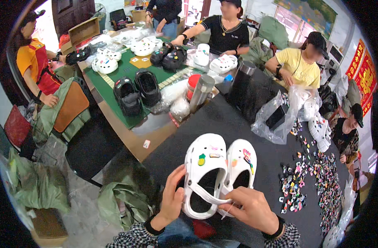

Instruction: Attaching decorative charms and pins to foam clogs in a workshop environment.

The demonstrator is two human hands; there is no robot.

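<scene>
Black tabletop (269, 163); both hands (252, 206) grasp paired white clogs (211, 164), toes studded with colourful charms (202, 160).

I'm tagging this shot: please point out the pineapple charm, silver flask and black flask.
Pineapple charm (202, 160): head view, middle of its front.
Silver flask (202, 93): head view, side of its body.
Black flask (241, 83): head view, its dark body below the lid.
</scene>
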